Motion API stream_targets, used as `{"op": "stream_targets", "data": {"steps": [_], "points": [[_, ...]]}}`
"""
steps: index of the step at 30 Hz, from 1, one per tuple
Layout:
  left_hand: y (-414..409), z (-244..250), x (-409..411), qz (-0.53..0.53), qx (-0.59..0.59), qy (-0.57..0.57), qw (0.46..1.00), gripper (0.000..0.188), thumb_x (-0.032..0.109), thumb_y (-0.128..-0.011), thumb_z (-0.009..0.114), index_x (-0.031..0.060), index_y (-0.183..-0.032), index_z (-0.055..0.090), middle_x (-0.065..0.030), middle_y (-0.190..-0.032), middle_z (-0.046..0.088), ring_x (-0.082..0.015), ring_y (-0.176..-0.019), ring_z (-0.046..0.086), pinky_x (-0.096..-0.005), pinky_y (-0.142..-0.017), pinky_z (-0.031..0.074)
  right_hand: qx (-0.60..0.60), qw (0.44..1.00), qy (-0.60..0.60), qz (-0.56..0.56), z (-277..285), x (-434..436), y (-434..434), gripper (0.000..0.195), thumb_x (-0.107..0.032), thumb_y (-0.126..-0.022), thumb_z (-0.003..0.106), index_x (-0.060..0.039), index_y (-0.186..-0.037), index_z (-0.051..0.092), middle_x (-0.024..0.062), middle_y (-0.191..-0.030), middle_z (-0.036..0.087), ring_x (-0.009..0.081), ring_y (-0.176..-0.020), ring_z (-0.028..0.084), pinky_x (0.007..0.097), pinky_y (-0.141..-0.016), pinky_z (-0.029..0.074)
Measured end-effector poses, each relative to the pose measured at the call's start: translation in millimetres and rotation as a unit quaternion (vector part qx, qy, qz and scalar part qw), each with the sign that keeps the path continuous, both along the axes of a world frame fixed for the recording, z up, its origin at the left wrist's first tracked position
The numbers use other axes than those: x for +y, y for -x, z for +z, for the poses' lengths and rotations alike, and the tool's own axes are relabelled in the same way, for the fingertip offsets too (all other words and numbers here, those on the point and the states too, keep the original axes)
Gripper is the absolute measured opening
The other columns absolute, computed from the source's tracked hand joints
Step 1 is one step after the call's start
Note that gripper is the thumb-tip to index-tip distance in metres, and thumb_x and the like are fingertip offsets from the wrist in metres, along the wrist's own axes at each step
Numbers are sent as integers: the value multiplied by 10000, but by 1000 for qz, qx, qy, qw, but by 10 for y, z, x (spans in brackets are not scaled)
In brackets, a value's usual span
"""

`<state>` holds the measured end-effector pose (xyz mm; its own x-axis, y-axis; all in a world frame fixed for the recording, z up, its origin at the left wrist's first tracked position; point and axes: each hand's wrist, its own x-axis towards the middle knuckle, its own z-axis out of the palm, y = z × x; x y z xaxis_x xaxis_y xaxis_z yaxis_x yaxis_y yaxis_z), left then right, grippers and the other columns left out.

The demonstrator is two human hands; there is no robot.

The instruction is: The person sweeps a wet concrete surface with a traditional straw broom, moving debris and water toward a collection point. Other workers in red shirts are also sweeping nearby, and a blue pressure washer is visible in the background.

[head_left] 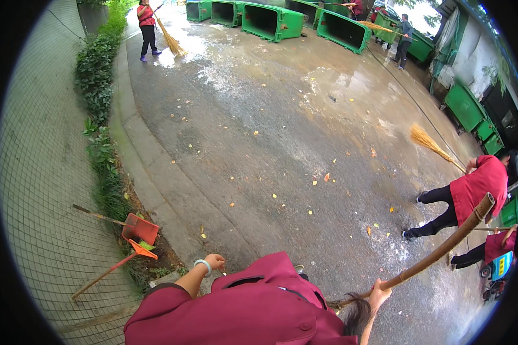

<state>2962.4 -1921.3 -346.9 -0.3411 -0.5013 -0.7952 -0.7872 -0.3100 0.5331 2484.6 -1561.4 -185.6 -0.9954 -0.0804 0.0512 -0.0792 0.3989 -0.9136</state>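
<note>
My right hand (pixel 379 296) grips a thick bamboo pole (pixel 442 250) beside my hip. The pole slants up to the right, and its cut hollow end points away from me; dark hair partly covers its lower part. On the other side, my left hand (pixel 215 262) hangs by the curb, a pale bracelet (pixel 204 266) around its wrist. Its fingers are curled, and a small white thing shows just below them; whether they hold it is unclear. Left of this hand, an orange long-handled dustpan (pixel 141 228) and another orange long-handled tool (pixel 143 250) rest by the planting strip.
Scattered leaves dot the wet asphalt (pixel 259 155). A curb (pixel 142 146) and hedge (pixel 96 77) border a mesh-covered wall (pixel 43 142). Green wheeled bins (pixel 270 23) lie tipped over ahead. People with straw brooms (pixel 168 38) stand around; one in red (pixel 479 185) is close on the right.
</note>
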Motion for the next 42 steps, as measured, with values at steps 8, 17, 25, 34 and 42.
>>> {"op": "stream_targets", "data": {"steps": [8,17,25,34,42], "points": [[-295,227,14,-36,-140,33,989,208,200,-834,578,31,-866,696,-89,-700,682,-179,-701,665,-330,-731,517,28,1000,5,-6,-73,42,1,170,-14,-793,626,-22,-697,487,35,-567,503,119,-484,494,262,-454,416],[491,675,-1511,-255,-142,277,915,239,245,-794,594,51,-892,693,-161,-961,651,-310,-895,634,-421,-752,509,70,995,-75,4,-74,322,110,194,-93,-779,659,-27,-676,508,36,-515,466,127,-456,449,294,-416,377],[4036,2928,-2125,-559,-284,341,700,367,362,-868,525,213,-1201,572,-9,-1222,581,-260,-1089,570,-585,-960,322,110,983,-140,37,516,248,-231,190,-86,-768,684,-17,-694,524,62,-566,491,149,-503,463,312,-453,405],[4652,3433,-1298,-578,-110,463,663,379,358,-822,579,195,-1163,596,-27,-1214,586,-252,-1104,561,-563,-977,307,103,985,-139,-17,812,579,-233,192,-78,-757,713,-5,-714,541,90,-624,519,173,-556,479,333,-494,438],[2633,1240,-1153,-587,-75,386,708,232,100,-641,699,84,-871,716,-104,-969,677,-273,-885,655,-378,-737,537,149,979,-141,-18,1287,624,-820,193,-65,-750,726,16,-735,552,114,-650,534,201,-570,487,353,-505,458]]}}
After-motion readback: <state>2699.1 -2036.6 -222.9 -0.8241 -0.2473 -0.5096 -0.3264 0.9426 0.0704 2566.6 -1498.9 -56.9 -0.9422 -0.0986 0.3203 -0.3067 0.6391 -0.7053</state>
